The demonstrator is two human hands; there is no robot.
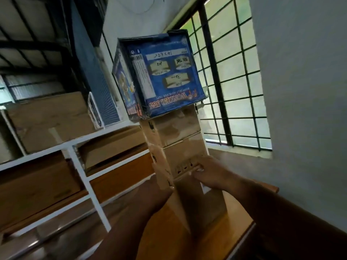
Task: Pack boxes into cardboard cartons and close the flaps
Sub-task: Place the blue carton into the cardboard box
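The blue box [165, 76], atop the stack of brown cartons [178, 139], carries print that reads upside down. Along its lower edge is "WONDER 555", with "BOPP SELF ADHESIVE TAPE" just above it. Higher up, a cream panel is marked "Size", with handwriting that looks like "72". The other panels and the top strip hold handwriting too blurred to read. Dark marks on the cartons are illegible.

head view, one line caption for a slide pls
Both hands, left and right, steady a stack of brown cartons topped by a blue tape box.
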